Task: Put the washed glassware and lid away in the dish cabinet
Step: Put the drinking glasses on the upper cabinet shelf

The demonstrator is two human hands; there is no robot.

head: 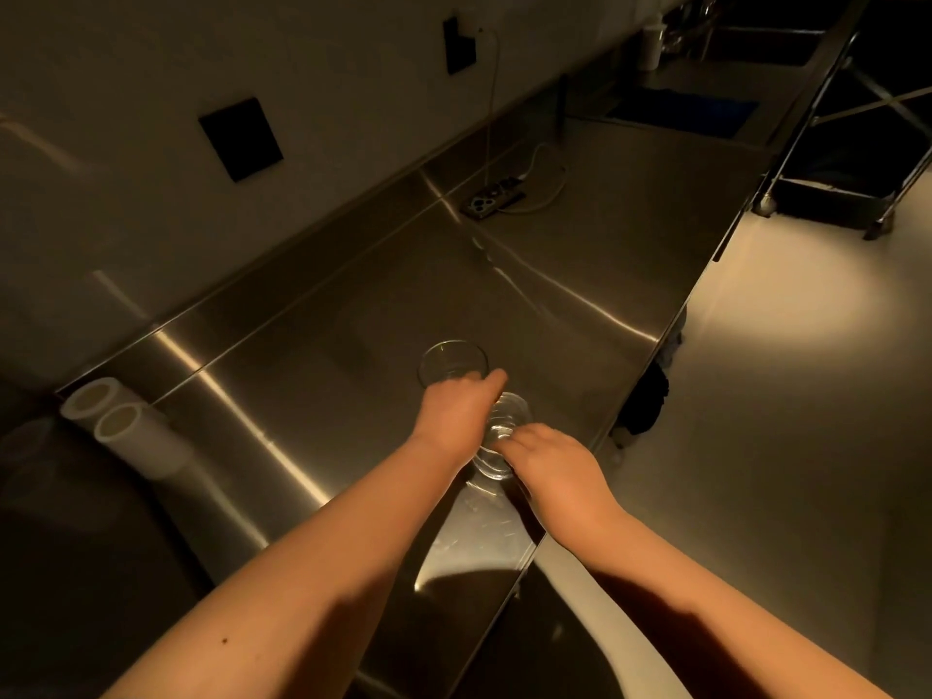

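Both hands at two glasses on the steel counter (pixel 353 315).
My left hand (pixel 456 413) and right hand (pixel 552 464) curl round the near glass (pixel 504 436); the far glass (pixel 453 362) stands free. Probably wet, slippery, fragile: hold by the walls.

Dim amber light, streaky glare on steel counter (pixel 312 345), wide-angle edge warp.

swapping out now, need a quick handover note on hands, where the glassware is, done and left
Left hand: on the rim of the farther glass; grip not clearly closed.
Right hand: fingers on the nearer clear glass piece.
Both pieces sit on the steel counter, close together near its front edge.
Done: nothing put away that shows here.
Left: carry both to the dish cabinet, which is out of view. Lid not clearly seen.
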